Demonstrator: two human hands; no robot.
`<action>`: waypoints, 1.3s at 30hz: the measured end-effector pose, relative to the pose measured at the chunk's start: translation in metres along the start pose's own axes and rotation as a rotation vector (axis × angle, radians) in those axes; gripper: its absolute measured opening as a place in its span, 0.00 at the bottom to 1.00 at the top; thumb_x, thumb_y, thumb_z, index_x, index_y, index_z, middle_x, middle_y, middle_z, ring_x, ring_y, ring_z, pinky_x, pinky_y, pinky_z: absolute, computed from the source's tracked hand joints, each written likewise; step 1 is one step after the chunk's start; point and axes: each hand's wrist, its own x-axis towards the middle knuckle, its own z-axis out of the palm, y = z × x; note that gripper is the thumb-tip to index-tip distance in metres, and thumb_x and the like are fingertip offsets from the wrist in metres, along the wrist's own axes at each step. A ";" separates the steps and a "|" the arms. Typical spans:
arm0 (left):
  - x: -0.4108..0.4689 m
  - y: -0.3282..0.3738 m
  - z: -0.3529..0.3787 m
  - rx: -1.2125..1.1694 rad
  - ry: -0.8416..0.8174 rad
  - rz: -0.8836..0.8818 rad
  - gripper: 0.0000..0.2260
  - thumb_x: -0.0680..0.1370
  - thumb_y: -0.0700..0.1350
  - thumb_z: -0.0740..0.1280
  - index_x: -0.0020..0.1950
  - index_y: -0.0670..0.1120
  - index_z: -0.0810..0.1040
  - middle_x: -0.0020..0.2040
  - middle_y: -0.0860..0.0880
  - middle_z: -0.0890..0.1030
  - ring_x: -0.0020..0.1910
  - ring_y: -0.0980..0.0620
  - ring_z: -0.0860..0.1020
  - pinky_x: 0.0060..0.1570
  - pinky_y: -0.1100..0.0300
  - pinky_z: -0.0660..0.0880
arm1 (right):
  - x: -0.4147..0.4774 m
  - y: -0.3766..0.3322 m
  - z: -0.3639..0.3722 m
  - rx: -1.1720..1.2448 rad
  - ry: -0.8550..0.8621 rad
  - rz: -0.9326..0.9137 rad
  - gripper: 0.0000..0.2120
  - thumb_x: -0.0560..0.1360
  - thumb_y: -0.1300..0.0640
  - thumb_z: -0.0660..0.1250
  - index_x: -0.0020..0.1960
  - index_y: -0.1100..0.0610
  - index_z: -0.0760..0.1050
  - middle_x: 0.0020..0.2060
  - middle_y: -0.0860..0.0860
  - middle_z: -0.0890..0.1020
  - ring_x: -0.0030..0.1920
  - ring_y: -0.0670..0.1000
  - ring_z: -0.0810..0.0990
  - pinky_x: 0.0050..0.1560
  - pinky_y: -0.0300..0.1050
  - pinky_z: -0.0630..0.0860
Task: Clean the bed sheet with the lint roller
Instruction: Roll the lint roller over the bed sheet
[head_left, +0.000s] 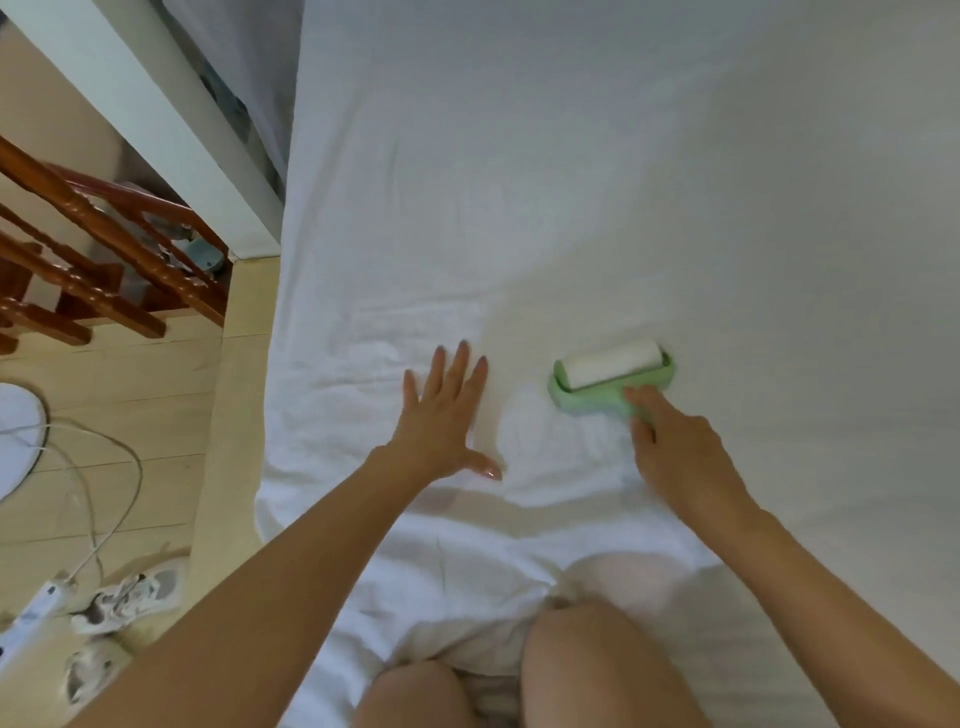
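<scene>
The right hand (680, 452) grips the lint roller (613, 376), set on the bed sheet (623, 182) toward the bed's near edge; the left hand (447, 415) presses flat, fingers spread; I'd hold that cloth taut, rolling evenly away.

One wide-angle head camera looks steeply down and forward from above the person's knees (597, 654), close over the sheet (571, 182), with left hand (441, 421), right hand (680, 457) and roller (613, 376) mid-frame, sheet stretching beyond the fingertips (461, 351) and floor (130, 431) left of them.
</scene>
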 end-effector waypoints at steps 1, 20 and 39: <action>0.002 0.005 0.004 0.008 -0.026 -0.009 0.59 0.66 0.69 0.69 0.77 0.45 0.31 0.75 0.44 0.28 0.75 0.40 0.30 0.70 0.32 0.40 | 0.004 0.002 0.007 -0.021 -0.005 0.002 0.18 0.81 0.57 0.52 0.70 0.49 0.64 0.27 0.51 0.70 0.30 0.53 0.69 0.33 0.48 0.66; 0.004 0.027 0.003 0.027 -0.144 -0.187 0.64 0.64 0.62 0.76 0.75 0.45 0.26 0.73 0.40 0.24 0.74 0.38 0.29 0.66 0.25 0.50 | 0.090 -0.030 0.019 0.018 -0.023 -0.024 0.22 0.79 0.59 0.55 0.73 0.51 0.62 0.54 0.63 0.77 0.54 0.62 0.75 0.43 0.43 0.64; 0.013 0.032 0.007 0.096 -0.124 -0.250 0.65 0.64 0.62 0.76 0.74 0.44 0.25 0.72 0.36 0.25 0.73 0.35 0.30 0.66 0.25 0.51 | 0.120 -0.042 0.025 -0.066 -0.017 -0.074 0.25 0.79 0.59 0.55 0.75 0.50 0.57 0.58 0.63 0.76 0.57 0.62 0.75 0.48 0.46 0.68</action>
